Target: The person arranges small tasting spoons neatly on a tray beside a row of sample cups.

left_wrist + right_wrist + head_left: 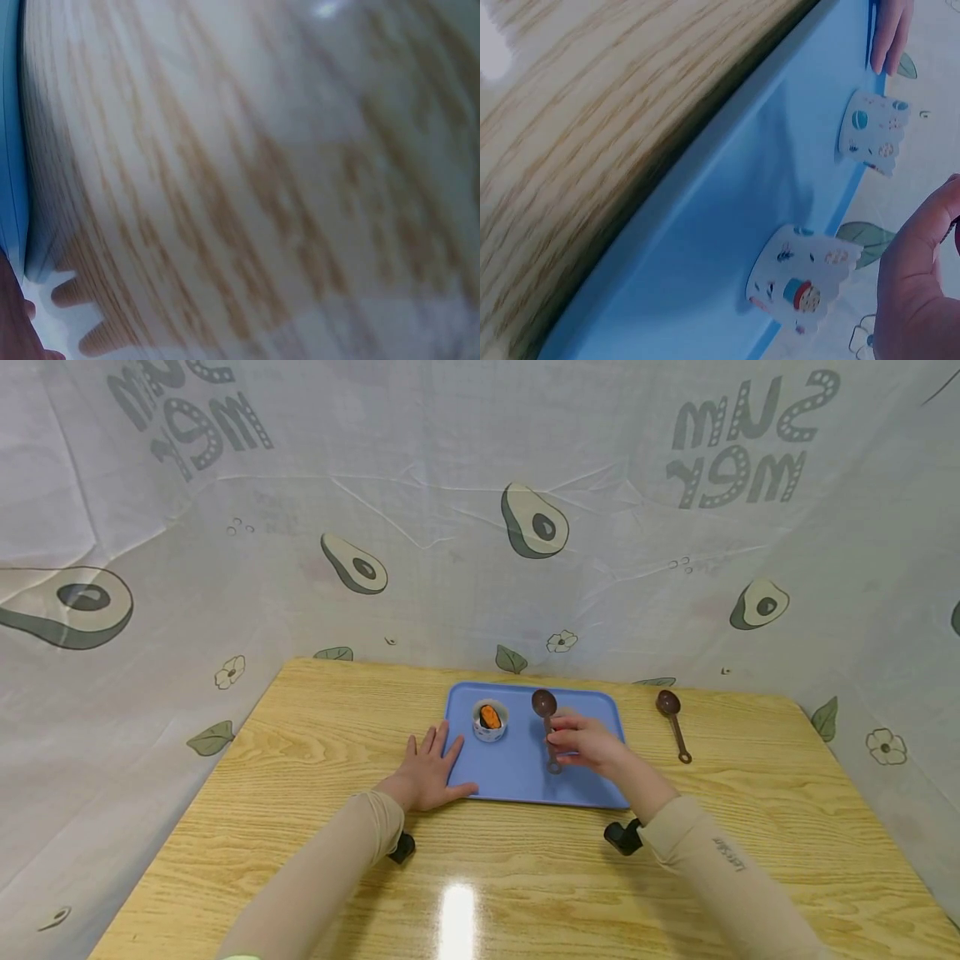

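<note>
My right hand [588,745] pinches the handle of a brown measuring spoon [544,702], its round bowl pointing away, above the blue tray [502,772]. A small patterned paper cup [490,735] at the tray's left holds an orange-and-black piece [491,717] that looks like toy sushi. In the right wrist view a second paper cup [799,281] stands on the tray near my right hand; the hand mostly hides it in the head view. My left hand [427,775] rests at the tray's left edge, fingers spread and straight.
A second brown measuring spoon [670,703] lies on the wooden table [517,877] to the right of the tray. A white cloth printed with avocados [420,610] hangs behind the table and along its sides.
</note>
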Available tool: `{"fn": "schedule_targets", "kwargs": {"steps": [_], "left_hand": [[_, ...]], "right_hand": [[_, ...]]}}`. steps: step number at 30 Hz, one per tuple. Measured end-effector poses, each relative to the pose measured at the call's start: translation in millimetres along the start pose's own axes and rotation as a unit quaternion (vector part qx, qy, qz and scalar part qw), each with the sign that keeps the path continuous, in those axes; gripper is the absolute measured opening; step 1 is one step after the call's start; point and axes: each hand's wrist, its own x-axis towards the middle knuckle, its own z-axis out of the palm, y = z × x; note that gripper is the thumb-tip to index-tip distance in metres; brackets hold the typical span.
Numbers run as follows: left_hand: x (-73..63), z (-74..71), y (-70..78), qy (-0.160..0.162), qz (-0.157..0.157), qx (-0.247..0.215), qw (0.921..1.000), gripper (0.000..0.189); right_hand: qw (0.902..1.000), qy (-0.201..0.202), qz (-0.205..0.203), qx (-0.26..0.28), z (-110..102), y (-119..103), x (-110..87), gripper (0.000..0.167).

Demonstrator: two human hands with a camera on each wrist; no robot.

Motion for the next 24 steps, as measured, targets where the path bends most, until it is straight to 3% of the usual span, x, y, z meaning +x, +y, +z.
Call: {"fn": "schedule_targets", "kwargs": {"steps": [11, 24], "left_hand": [[-0.3, 0.2, -0.5, -0.004, -0.005, 0.007, 1.0000, 0.091], [1.5, 1.3, -0.4, -0.001, -0.006, 0.008, 0.9999, 0.090]], "right_hand": [[0.9998, -0.007, -0.007, 0.018, 16.8, 3.2, 8.8, 0.041], [0.9993, 0.001, 0.031, 0.020, 29.6, 5.4, 16.0, 0.045]]}}
